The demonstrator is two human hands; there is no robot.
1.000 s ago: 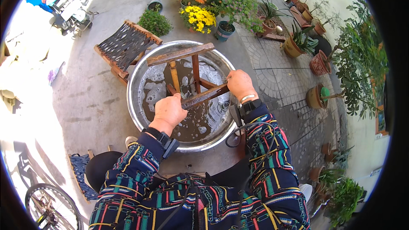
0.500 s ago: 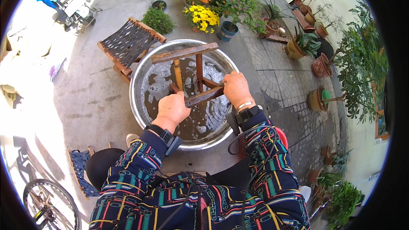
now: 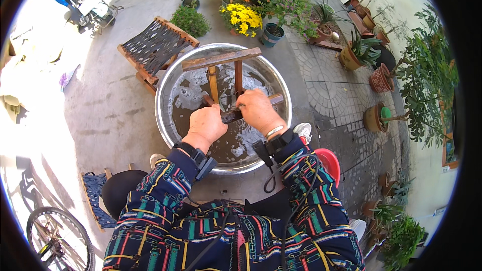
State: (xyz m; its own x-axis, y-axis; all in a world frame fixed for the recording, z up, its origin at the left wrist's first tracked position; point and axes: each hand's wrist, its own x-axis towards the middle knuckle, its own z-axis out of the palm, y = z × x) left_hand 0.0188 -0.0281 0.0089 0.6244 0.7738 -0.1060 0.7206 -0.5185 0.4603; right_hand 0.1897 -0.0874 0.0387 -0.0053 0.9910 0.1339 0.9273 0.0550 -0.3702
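Note:
A bare wooden stool frame (image 3: 221, 60) stands tilted in a wide metal basin (image 3: 284, 83) of brown, foamy water (image 3: 188, 118). Its far bar rises over the basin's far side, and crossed legs run down toward the water. My left hand (image 3: 207, 126) is closed round the left end of the frame's near bar. Against the middle of that same bar, my right hand (image 3: 259, 112) presses with bent fingers, close beside the left. Whether anything small lies under the right fingers is hidden. The near bar's right end shows beyond my right hand.
A stool with a woven dark seat (image 3: 158, 45) stands just left of the basin; another woven seat (image 3: 97, 198) is at lower left. A red bowl (image 3: 329, 166) sits by my right knee. Flowerpots (image 3: 272, 35) stand beyond the basin, a bicycle wheel (image 3: 60, 243) at lower left.
My right hand has slid left along the near bar, from its right end to the middle. My left hand keeps its grip, and the frame has barely moved.

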